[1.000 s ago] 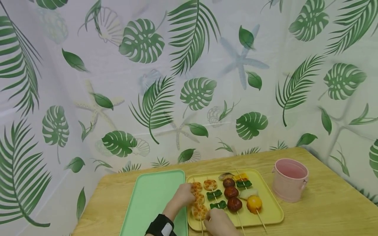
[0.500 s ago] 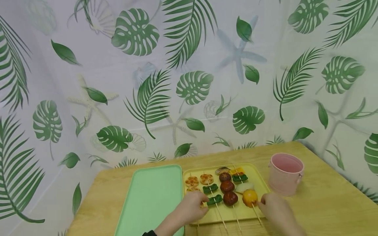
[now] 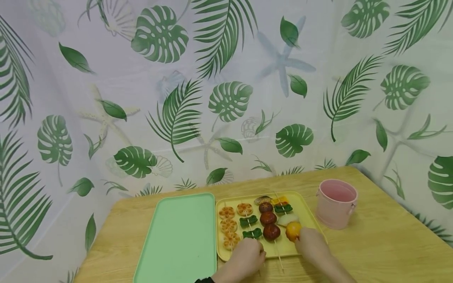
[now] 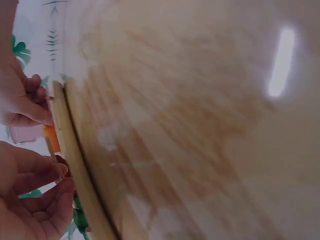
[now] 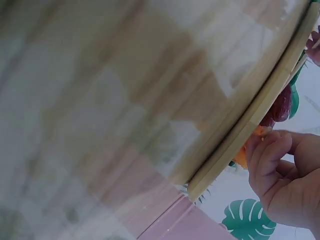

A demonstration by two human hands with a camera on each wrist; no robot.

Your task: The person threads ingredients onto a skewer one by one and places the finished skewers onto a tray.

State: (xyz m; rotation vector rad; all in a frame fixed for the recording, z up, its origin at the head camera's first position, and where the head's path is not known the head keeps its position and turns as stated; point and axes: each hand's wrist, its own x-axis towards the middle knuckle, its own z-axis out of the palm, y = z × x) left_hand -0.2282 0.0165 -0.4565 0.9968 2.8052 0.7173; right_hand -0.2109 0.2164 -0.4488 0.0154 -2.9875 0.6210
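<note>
On the yellow tray [image 3: 311, 214] lie several toy food skewers in a row. My left hand [image 3: 245, 255] pinches the stick of the green-pepper skewer [image 3: 252, 233] at the tray's front edge. In the left wrist view the thin stick [image 4: 54, 157] passes between its thumb and finger. My right hand [image 3: 312, 244] pinches the rightmost skewer just below its round yellow-orange piece [image 3: 293, 231]; in the right wrist view its curled fingers [image 5: 270, 155] meet the orange piece [image 5: 241, 158]. Between the hands lies a skewer of brown mushrooms [image 3: 271, 232]. Leftmost is a skewer of orange-brown flower-shaped slices [image 3: 228, 225].
A light green tray [image 3: 177, 236] stands left of the yellow one, close against it. Back right of the yellow tray is a pink bucket [image 3: 336, 204]. The wooden table [image 3: 382, 236] ends at a leaf-printed cloth [image 3: 226, 98] behind.
My left hand has moved right from the leftmost skewer to the green-pepper skewer's stick. My right hand has gone from the tray's front edge to the rightmost skewer. The head view has shifted slightly.
</note>
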